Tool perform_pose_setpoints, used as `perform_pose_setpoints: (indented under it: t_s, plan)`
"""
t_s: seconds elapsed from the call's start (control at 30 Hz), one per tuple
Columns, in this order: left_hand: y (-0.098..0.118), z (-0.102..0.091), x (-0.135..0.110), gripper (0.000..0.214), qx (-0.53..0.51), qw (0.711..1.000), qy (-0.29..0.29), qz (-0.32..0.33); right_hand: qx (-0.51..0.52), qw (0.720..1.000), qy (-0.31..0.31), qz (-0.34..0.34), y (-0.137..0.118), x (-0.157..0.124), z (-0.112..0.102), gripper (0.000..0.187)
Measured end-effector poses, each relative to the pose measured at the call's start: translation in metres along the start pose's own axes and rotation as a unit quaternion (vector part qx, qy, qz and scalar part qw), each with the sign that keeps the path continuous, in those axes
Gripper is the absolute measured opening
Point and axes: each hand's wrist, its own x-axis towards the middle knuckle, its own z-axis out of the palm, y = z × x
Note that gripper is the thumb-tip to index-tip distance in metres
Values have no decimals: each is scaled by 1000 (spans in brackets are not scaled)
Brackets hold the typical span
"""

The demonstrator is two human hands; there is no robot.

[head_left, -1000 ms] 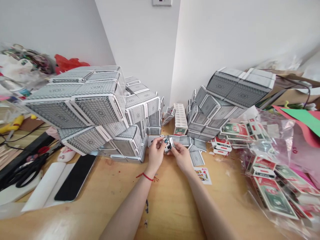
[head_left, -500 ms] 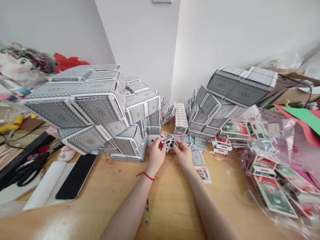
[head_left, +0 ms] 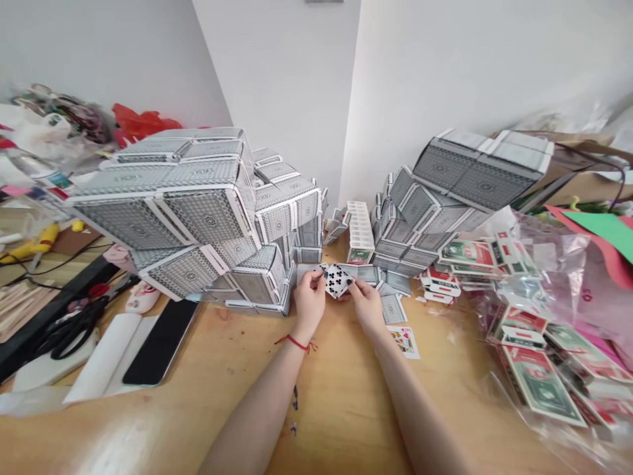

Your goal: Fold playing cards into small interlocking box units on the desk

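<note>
Between my hands, just above the table, is a playing card with black clubs facing up. My left hand pinches its left side between thumb and fingers. The thumb and fingers of my right hand close on its right edge. Part of another face-up card shows behind my left fingers. Grey-backed playing cards lie loosely beyond and beside my right hand. A face-up court card lies by my right wrist, partly covered by it.
Tall stacks of grey-patterned card blocks rise at left and right. A row of card boxes stands between them. A black phone and scissors lie left; bagged card boxes lie right.
The clubs card has turned to show more of its face, and my fingers have shifted out to its sides. The camera view has shifted slightly.
</note>
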Motion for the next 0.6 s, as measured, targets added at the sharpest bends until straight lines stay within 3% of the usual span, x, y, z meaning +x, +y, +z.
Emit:
perform_pose_setpoints:
  t_s: [0.13, 0.23, 0.6]
  plan:
    - [0, 1, 3, 20, -91, 994, -20, -49, 128, 989, -77, 24, -10, -4, 0, 25]
    - [4, 3, 2, 20, -106, 992, -48, -51, 164, 980, -106, 40, -16, -6, 0, 26]
    - [5, 5, -4, 21, -76, 989, -124, 2, 135, 986, -88, 45, -9, -3, -3, 36]
